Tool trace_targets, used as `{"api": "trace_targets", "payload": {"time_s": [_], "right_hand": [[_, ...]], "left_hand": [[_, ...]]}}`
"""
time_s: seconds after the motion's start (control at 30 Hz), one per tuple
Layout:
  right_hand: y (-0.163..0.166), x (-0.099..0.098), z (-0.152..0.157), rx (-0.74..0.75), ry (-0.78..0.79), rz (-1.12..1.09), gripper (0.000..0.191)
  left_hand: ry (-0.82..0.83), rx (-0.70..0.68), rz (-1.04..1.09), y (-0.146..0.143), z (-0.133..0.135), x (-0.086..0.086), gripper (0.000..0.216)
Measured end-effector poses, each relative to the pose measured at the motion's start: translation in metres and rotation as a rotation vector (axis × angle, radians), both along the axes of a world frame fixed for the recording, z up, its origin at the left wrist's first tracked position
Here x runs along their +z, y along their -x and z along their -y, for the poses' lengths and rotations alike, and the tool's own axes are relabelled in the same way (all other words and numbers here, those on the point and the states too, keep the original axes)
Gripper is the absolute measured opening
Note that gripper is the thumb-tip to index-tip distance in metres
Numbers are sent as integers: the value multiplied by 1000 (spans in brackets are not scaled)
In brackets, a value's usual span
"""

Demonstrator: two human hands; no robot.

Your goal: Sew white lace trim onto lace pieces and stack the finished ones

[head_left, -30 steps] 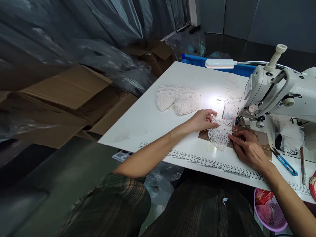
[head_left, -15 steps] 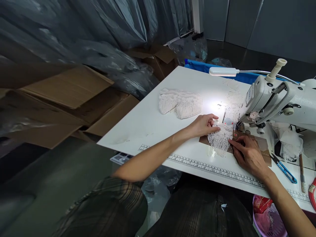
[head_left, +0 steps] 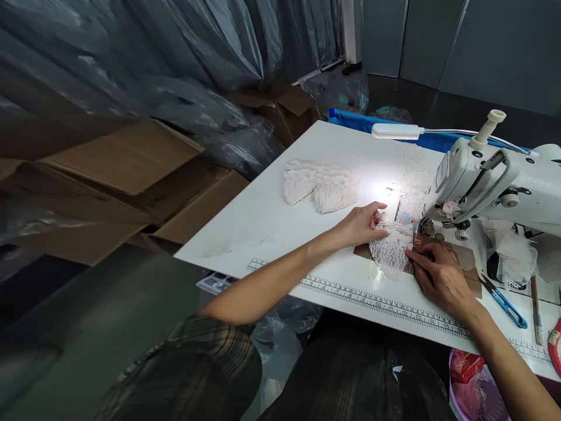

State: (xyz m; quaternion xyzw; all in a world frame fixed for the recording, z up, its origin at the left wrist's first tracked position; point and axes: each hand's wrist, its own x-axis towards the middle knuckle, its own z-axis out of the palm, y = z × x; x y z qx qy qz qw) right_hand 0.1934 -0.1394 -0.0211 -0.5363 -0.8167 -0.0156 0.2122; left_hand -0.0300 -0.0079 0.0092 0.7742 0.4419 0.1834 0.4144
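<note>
A white lace piece (head_left: 389,252) lies in front of the sewing machine (head_left: 484,178), its right edge close to the presser foot. My left hand (head_left: 360,225) is closed at the lace's upper left edge, with the thumb on it and the index finger stretched out above. On the brown board (head_left: 467,263) rests my right hand (head_left: 442,273), its fingers stretched out and a fingertip touching the lace's right edge. More lace (head_left: 412,204) runs behind the needle area. What lies under my right palm is hidden.
Ruffled lace pieces (head_left: 322,186) lie left on the white table (head_left: 245,225). Blue thread snips (head_left: 504,301), a pen-like tool (head_left: 536,310) and a red-handled object (head_left: 555,346) sit at the right. A lamp (head_left: 397,131) hangs above. Cardboard boxes (head_left: 127,155) stand left; a purple basket (head_left: 495,397) is below.
My left thumb has shifted slightly down, and the lace's upper edge lies flatter towards the presser foot. My right hand stays in nearly the same place.
</note>
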Motion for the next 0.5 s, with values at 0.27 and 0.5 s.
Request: {"api": "trace_targets", "payload": {"time_s": [0.27,0.5], "right_hand": [[1,1,1,-18,16,19,36],[1,3,1,-16,10,34,38]], "left_hand": [[-340,-57,-91,3,2,0,38],[-897,-760,-196,-29,-2,0,23]]}}
